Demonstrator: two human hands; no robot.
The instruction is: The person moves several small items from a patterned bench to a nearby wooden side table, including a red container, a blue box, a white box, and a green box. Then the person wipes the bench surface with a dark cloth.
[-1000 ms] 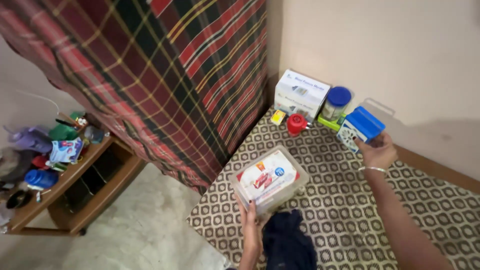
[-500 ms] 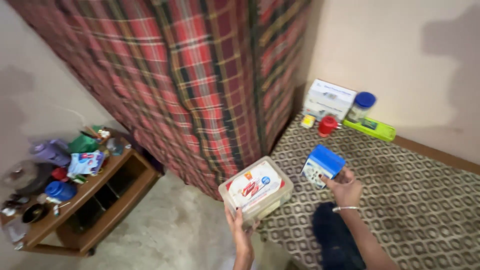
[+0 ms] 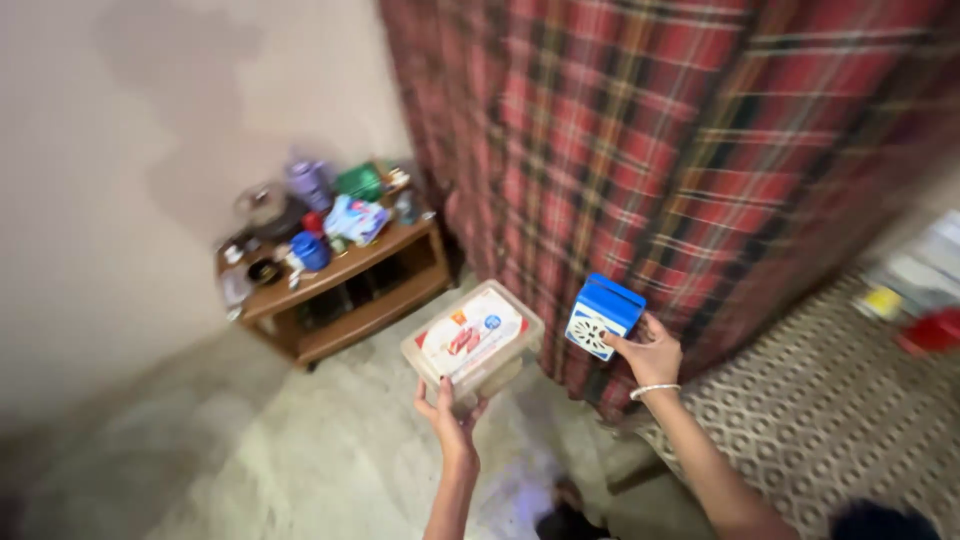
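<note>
A low wooden shelf [image 3: 340, 290] cluttered with bottles stands left of a red plaid curtain [image 3: 680, 150].

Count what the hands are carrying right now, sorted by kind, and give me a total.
Clear plastic container with a red and white packet inside, resting on the left hand: 1
Blue and white box, gripped by the right hand: 1
Total: 2

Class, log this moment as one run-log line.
left hand: holds clear lidded container | right hand: holds small blue-and-white box | behind: red plaid curtain | left: cluttered low wooden shelf
</note>
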